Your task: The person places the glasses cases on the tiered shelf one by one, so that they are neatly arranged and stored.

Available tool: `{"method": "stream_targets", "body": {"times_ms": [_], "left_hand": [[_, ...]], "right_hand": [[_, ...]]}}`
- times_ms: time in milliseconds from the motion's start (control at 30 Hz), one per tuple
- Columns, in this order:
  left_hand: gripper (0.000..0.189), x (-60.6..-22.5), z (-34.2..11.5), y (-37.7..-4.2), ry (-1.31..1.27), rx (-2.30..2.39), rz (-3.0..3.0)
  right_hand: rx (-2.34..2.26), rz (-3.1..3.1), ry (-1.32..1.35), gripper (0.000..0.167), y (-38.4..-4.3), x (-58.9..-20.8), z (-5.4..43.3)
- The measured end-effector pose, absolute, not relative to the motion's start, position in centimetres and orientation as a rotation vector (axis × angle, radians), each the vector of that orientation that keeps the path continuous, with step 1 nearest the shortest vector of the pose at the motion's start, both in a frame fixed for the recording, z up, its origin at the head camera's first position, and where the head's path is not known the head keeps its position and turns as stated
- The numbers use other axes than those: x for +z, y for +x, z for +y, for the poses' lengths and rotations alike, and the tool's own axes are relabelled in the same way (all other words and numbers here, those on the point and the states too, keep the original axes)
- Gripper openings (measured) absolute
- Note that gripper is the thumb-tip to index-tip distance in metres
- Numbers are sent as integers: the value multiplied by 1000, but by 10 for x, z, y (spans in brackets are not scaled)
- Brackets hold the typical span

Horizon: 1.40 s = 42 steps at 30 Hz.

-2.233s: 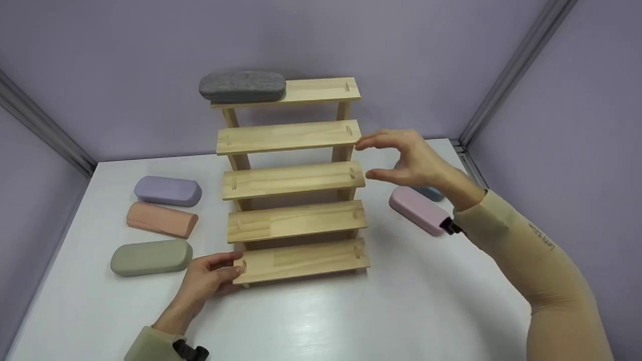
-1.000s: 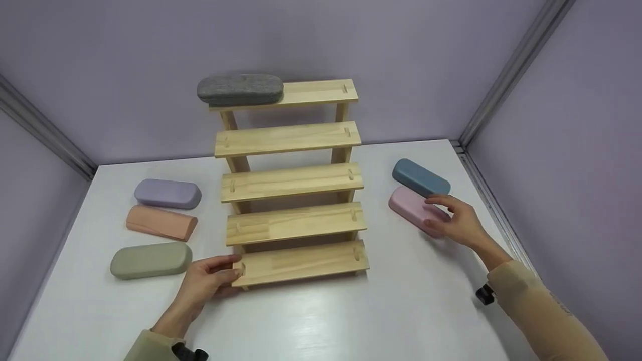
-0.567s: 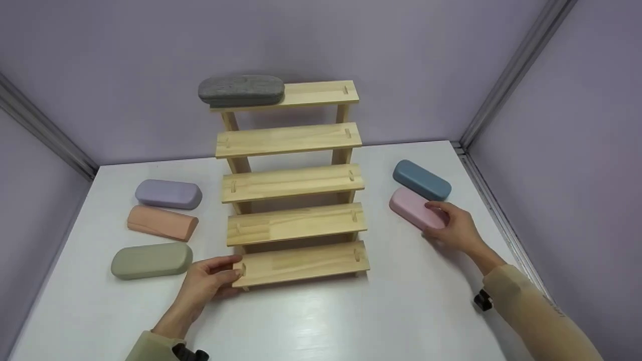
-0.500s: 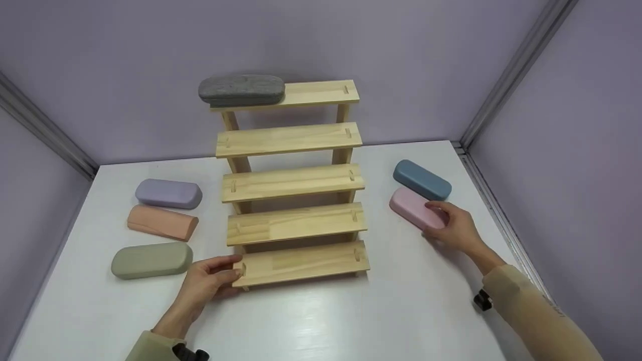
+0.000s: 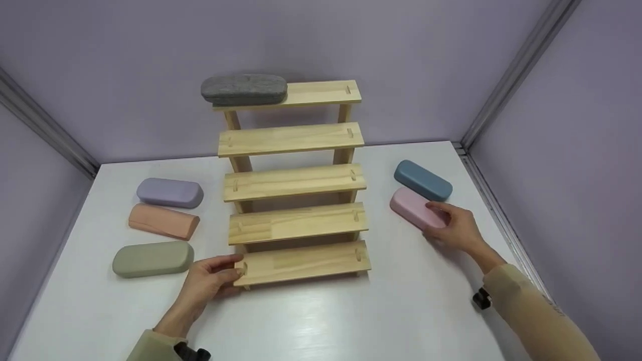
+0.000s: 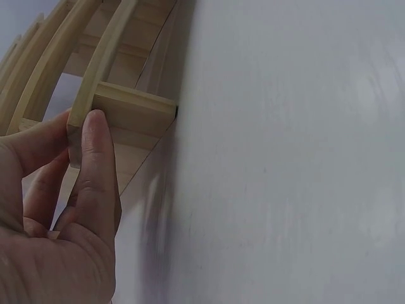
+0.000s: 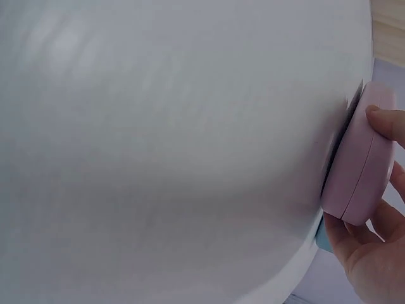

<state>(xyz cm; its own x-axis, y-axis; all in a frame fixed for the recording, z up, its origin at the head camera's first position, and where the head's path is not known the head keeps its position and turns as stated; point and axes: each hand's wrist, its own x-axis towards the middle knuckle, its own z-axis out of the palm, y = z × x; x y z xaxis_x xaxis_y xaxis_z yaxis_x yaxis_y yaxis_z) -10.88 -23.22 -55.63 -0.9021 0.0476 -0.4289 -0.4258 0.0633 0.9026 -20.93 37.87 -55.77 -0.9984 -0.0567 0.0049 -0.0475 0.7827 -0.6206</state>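
Note:
A stepped wooden rack (image 5: 296,180) with several slatted tiers stands in the middle of the table. My left hand (image 5: 208,281) pinches the left end of its lowest shelf (image 5: 301,263); in the left wrist view the thumb (image 6: 95,152) lies along the board's edge. At the right, my right hand (image 5: 456,226) grips the near end of a pink glasses case (image 5: 414,206), thumb and fingers on opposite sides. The right wrist view shows that pink case (image 7: 361,158) low at the table surface, a seam running along its side. A grey glasses case (image 5: 244,89) lies on the rack's top shelf, at its left.
A blue glasses case (image 5: 423,180) lies just behind the pink one. Left of the rack are a lilac case (image 5: 169,192), an orange case (image 5: 163,221) and a green case (image 5: 153,258). Pale walls (image 5: 321,40) enclose the white table (image 5: 321,321) at the back and sides.
My right hand has moved from beside the rack's middle shelves down and right to the pink glasses case and closed on it. The left hand has stayed on the lowest shelf.

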Motion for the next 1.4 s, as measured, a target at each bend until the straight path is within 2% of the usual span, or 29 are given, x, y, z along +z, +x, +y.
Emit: {"method": "stream_targets", "body": {"times_ms": [367,600,1000,1400], "left_hand": [[50,-556,-235,-108,-331,1920,1999],[51,-555,-236,-107,-304,1928,1998],[49,-556,-235,-105,-270,1935,2028],[48,-558,-235,-106,-253,1942,2033]], "right_hand": [[-1098,2940,-154,59,-211,-548,371],[-1193,2975,-216,57,-212,-527,371],[-1332,2986,-319,57,-223,-451,365],[-1442,2927,-487,52,-250,-362,339]]}}
